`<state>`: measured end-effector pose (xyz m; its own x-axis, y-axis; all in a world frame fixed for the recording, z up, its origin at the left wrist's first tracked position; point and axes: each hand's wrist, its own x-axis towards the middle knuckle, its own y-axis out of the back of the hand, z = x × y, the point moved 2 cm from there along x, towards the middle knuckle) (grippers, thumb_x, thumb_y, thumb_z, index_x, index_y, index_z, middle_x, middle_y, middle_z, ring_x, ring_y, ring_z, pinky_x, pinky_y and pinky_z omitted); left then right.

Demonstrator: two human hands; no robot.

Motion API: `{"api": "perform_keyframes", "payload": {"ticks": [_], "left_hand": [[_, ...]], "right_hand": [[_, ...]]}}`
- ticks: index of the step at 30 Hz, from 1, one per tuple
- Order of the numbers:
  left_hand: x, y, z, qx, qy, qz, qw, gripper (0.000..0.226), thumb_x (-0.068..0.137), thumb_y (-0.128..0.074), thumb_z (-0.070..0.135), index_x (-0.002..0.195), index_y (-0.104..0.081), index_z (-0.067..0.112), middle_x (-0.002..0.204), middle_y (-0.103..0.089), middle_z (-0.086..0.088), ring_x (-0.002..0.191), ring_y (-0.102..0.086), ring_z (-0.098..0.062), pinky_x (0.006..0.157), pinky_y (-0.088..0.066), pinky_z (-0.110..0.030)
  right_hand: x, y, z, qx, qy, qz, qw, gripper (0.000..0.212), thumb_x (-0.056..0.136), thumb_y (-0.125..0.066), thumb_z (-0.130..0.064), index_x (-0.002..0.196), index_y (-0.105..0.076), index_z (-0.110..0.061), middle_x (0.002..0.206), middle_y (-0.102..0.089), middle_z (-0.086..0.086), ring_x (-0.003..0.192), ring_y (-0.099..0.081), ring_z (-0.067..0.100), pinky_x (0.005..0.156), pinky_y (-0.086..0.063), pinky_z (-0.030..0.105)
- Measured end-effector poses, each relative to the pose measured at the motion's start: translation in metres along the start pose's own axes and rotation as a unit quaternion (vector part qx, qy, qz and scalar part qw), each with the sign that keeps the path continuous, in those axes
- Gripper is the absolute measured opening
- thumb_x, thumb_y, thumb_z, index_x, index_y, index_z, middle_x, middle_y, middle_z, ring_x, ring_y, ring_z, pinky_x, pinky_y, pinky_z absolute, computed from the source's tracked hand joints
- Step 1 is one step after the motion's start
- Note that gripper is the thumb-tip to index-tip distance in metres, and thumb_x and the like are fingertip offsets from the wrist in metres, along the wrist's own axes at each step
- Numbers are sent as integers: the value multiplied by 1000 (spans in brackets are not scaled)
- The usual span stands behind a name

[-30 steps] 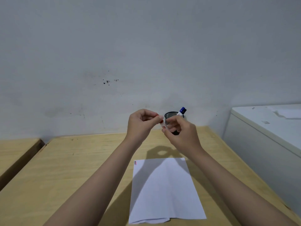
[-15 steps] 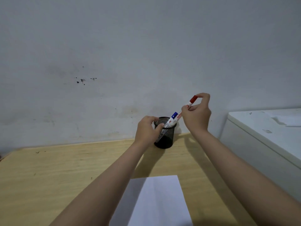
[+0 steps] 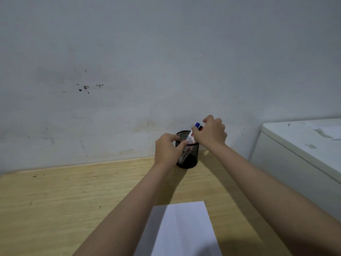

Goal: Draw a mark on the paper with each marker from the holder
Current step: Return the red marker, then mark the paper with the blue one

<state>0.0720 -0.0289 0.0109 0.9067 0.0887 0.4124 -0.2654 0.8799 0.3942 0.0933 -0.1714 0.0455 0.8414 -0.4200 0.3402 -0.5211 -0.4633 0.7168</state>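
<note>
A black mesh holder point(image 3: 190, 161) stands at the back of the wooden table point(image 3: 73, 191), near the wall. My left hand point(image 3: 168, 150) grips its left side and rim. My right hand point(image 3: 212, 134) hovers over the holder's right rim with its fingers closed on the red marker point(image 3: 200, 128), whose body reaches down into the holder. A blue-capped marker point(image 3: 197, 125) leans in the holder right beside it. The white paper point(image 3: 184, 230) lies on the table in front of me, between my forearms; no marks show on the visible part.
A white cabinet point(image 3: 299, 145) stands against the table's right side, higher than the tabletop. The grey wall point(image 3: 166, 71) rises directly behind the holder.
My right hand has carried the red marker from above the paper out to the holder and lowered it in. My left hand moved to the holder and took hold of it.
</note>
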Motion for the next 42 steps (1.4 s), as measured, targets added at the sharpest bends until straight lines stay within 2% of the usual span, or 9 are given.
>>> {"api": "perform_keyframes", "payload": {"ticks": [7, 13, 16, 23, 27, 31, 34, 38, 42], "left_hand": [[-1, 2, 3, 7, 5, -7, 1000, 31, 76, -72, 31, 93, -71, 6, 101, -68, -10, 100, -60, -22, 82, -43, -26], [-12, 10, 18, 2, 7, -30, 1000, 32, 79, -68, 30, 104, -67, 9, 106, -65, -7, 96, -57, -18, 79, -39, -25], [-32, 20, 30, -131, 31, -16, 991, 24, 85, -62, 27, 108, -61, 18, 100, -64, 2, 84, -59, -8, 79, -43, -27], [-62, 55, 57, -420, 119, -15, 899, 8, 86, -61, 14, 94, -62, 16, 66, -71, 0, 68, -68, -12, 67, -55, -24], [-79, 77, 65, -389, 91, 13, 917, 12, 81, -66, 5, 80, -61, 16, 73, -66, -5, 67, -63, -11, 68, -53, -29], [-94, 100, 66, -291, 20, 29, 956, 10, 81, -64, 4, 80, -64, 14, 77, -67, -1, 67, -61, -6, 64, -49, -23], [-110, 115, 70, -197, -27, 5, 980, 11, 79, -65, 8, 79, -65, 18, 79, -70, 9, 74, -66, -4, 65, -47, -23], [-132, 132, 71, -151, -60, -25, 986, 15, 77, -69, 11, 83, -63, 24, 88, -72, 10, 83, -67, -7, 79, -52, -27], [-149, 152, 63, -127, -45, -38, 990, 28, 71, -78, 17, 95, -64, 20, 92, -71, 5, 83, -66, -6, 81, -51, -18]], "right_hand": [[3, 2, -18, 2, 40, 18, 999, 11, 74, -64, -26, 83, -63, -20, 99, -58, 4, 98, -49, 28, 84, -36, 37], [-15, 31, -34, 268, 65, -1, 961, 7, 65, -69, -6, 66, -62, -7, 57, -61, -7, 46, -56, 1, 50, -43, 19], [-32, 58, -31, 356, 87, 43, 929, 13, 65, -72, -4, 63, -61, -12, 62, -65, -3, 55, -62, 9, 55, -50, 25], [-119, 72, -7, 424, 178, 3, 888, 18, 69, -70, 15, 65, -54, 7, 68, -70, -5, 72, -67, 4, 70, -55, 19], [-146, 72, 3, 429, 185, -71, 881, 17, 71, -75, 7, 70, -65, -8, 81, -71, 1, 80, -70, 13, 74, -58, 28], [-156, 83, -5, 440, 136, -40, 887, 6, 75, -75, -4, 78, -70, -6, 77, -69, 10, 64, -64, 5, 65, -53, 20], [-161, 86, -21, 449, 68, -53, 890, 11, 81, -72, -21, 76, -70, -11, 70, -63, 7, 62, -55, 13, 64, -50, 34], [-176, 85, -44, 450, 47, -90, 887, 38, 85, -66, -29, 80, -64, 8, 64, -48, 12, 59, -44, 22, 55, -41, 34], [-191, 88, -48, 495, 8, -42, 868, 37, 85, -66, -27, 86, -65, 10, 62, -51, 8, 51, -49, 10, 50, -49, 24]]}}
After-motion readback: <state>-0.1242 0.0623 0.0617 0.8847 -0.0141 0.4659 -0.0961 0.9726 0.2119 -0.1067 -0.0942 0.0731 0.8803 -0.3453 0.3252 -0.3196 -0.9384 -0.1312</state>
